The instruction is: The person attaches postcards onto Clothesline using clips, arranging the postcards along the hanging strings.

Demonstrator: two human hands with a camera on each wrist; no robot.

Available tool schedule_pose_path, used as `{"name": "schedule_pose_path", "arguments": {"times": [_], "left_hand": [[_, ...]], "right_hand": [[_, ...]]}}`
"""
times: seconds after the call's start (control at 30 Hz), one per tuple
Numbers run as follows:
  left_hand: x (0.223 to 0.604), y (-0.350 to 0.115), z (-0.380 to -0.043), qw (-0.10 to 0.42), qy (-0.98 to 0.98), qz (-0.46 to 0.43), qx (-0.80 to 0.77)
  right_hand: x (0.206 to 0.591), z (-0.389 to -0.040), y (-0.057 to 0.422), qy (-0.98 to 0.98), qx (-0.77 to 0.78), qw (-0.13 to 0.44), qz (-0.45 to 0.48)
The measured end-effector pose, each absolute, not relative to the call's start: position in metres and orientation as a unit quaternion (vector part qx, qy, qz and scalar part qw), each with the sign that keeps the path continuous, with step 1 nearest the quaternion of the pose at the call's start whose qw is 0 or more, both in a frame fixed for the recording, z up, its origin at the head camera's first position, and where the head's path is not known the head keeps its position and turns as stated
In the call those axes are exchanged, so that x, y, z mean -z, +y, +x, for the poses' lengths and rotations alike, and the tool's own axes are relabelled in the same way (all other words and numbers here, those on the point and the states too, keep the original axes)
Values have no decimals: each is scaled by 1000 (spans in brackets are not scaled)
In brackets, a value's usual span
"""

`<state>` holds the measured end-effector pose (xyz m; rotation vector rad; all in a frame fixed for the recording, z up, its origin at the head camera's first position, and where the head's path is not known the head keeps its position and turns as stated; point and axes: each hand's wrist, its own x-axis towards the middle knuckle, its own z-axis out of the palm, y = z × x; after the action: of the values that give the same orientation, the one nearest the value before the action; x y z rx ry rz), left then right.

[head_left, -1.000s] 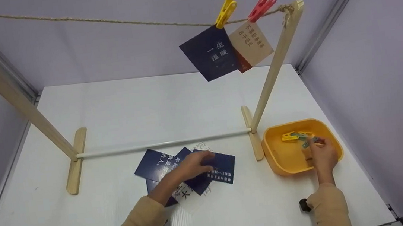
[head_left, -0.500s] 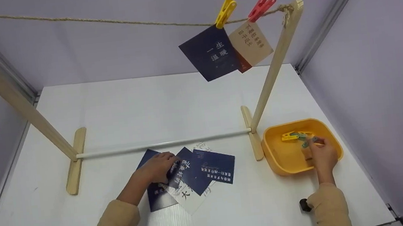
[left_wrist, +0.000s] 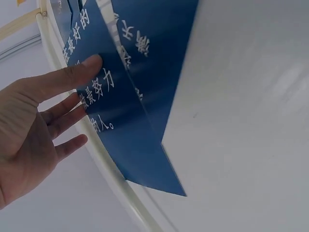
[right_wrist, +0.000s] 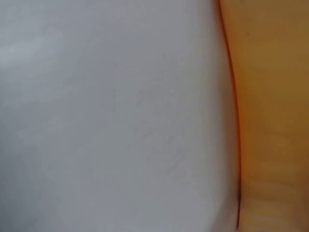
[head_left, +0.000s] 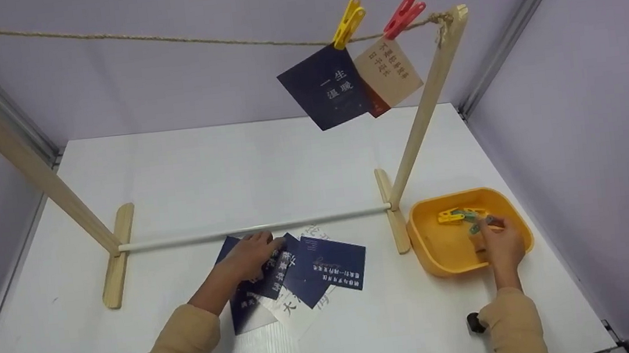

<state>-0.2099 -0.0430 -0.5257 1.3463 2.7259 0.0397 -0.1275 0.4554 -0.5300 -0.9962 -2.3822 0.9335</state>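
Observation:
My left hand (head_left: 250,259) is over the left side of a loose pile of cards, pinching a dark blue card (head_left: 275,283) with white characters. In the left wrist view the thumb lies on the face of this blue card (left_wrist: 128,150), while the other fingers go behind its edge. Beside it, more blue cards (head_left: 339,258) overlap a white card (head_left: 294,313). My right hand (head_left: 503,244) reaches into the yellow bin (head_left: 437,263) and pinches a teal clothespin (head_left: 493,219). The right wrist view shows only the bin's wall (right_wrist: 275,116) and the white tabletop.
Two wooden posts (head_left: 429,100) carry a twine line (head_left: 160,39). A yellow clothespin (head_left: 349,22) and a red clothespin (head_left: 404,14) hold cards on it. A white rod (head_left: 181,241) joins the posts low down. More clothespins (head_left: 450,217) lie in the bin.
My left hand has moved left from the right-hand cards to the left card, now pinched and shifted slightly right. My right hand stays in the bin.

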Motion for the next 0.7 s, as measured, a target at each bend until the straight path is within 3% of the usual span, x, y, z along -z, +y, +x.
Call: {"name": "schedule_pose_path", "arguments": {"times": [0.2,0.53,0.7], "left_hand": [[514,-43,-213,40,890,453,-17],[490,-47,-214,138,888,432,-70],[488,-48,-215,150,886,429,-91]], "right_hand": [[523,-125,449,-858,-326,188,-350],[521,-123,448,-852,-348,197,-339],[527,-125,454,-850,-344,194,-349]]}}
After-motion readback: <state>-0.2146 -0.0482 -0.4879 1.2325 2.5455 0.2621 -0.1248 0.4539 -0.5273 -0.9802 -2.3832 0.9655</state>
